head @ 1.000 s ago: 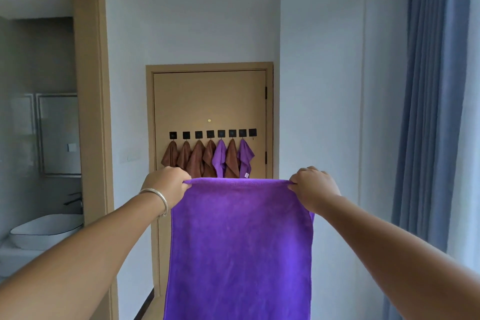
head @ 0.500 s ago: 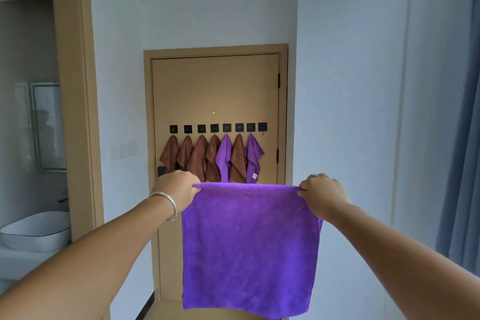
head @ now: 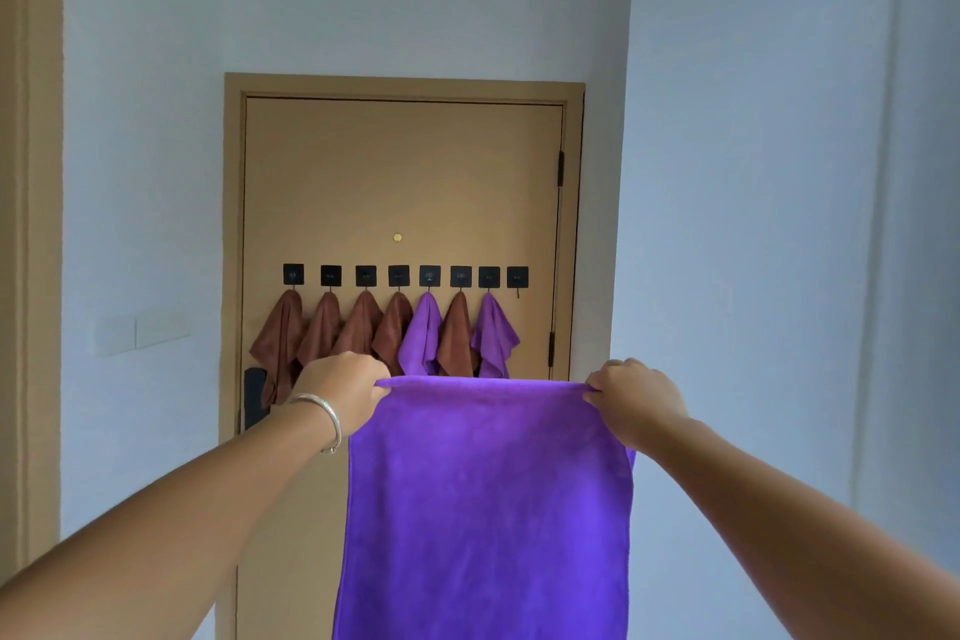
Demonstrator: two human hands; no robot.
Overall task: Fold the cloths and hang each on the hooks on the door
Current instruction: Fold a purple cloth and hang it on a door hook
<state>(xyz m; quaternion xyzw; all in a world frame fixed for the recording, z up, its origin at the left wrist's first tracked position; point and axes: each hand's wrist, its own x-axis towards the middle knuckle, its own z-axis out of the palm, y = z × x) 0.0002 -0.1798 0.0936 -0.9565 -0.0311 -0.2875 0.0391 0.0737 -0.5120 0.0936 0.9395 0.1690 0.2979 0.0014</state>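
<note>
Two hands hold a purple cloth before the door

Both your arms reach forward, nearly straight. Your left hand (head: pixel 343 392), a silver bangle (head: pixel 319 416) on its wrist, pinches the top left corner of the purple cloth (head: pixel 485 509) with curled fingers. Your right hand (head: pixel 636 403) grips the top right corner the same way. Its top edge is stretched level between them, and it hangs flat below. Beyond it, the door (head: pixel 402 182) carries eight black hooks (head: pixel 405 276); seven hold cloths, and the rightmost hook (head: pixel 517 277) is bare.
</note>
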